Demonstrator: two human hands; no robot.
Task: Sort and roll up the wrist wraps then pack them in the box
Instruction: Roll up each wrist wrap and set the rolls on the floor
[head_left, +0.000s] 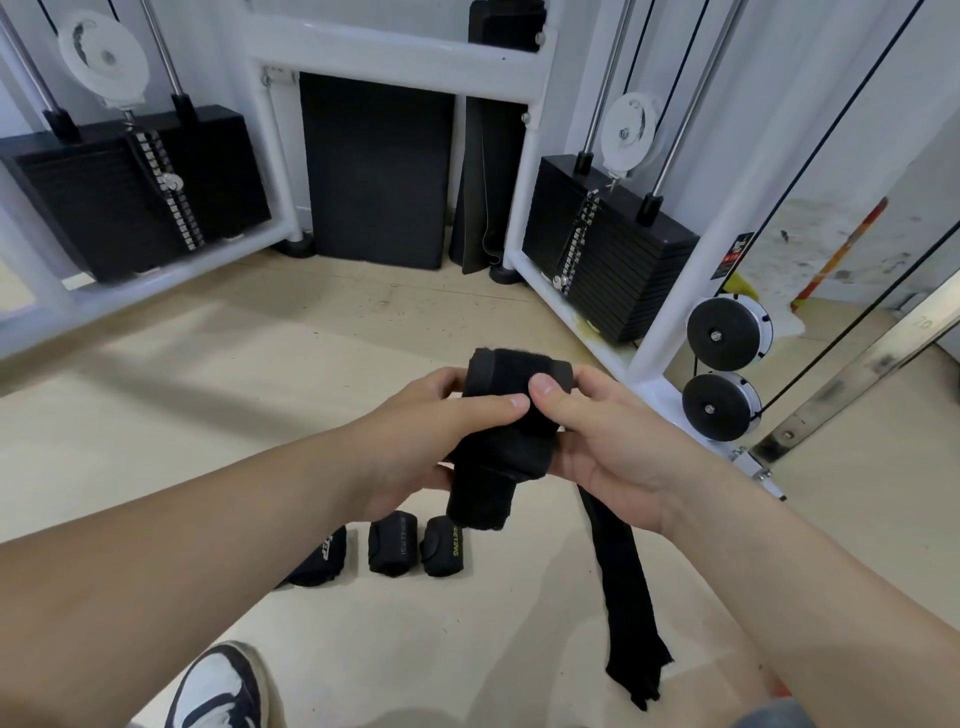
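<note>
White-and-dark shoe (223, 686) is nearest, low and to the L of the grip, on the pale floor (260, 364). Below the grip and to its R, a loose strip (623, 597) of black cloth comes out from under the R hand and hangs down, frayed end lowest. Can't tell if that end touches the floor. Just under the grip, 3 rolled wraps (393, 543) lie in a row on the floor, close tog., all black. The L one is partly hidden behind the L forearm, the middle one has grey lettering, the R one yellow-green lettering.

Both hands are on one black wrist wrap (498, 452), held up in the air. L hand (415, 431) takes it from the L, thumb laid across the front, fingers curled round behind. R hand (613, 441) takes it from the R, thumb pressed on the front w/ its tip just beside the L thumb tip, fingers curled underneath. Above the thumbs the wrap is wound into a fat roll. A flap hangs below the hands, w/ a bit of yellow-green print at its edge.

Beyond the grip, to the R, 2 black pulley wheels (727, 332) sit one above the other beside a white frame (670, 312). Further back is the R weight stack (618, 280), and far L the L weight stack (104, 208), each w/ chrome rods. Between them, straight ahead of the grip, a black pad (376, 171) stands vs the wall.
</note>
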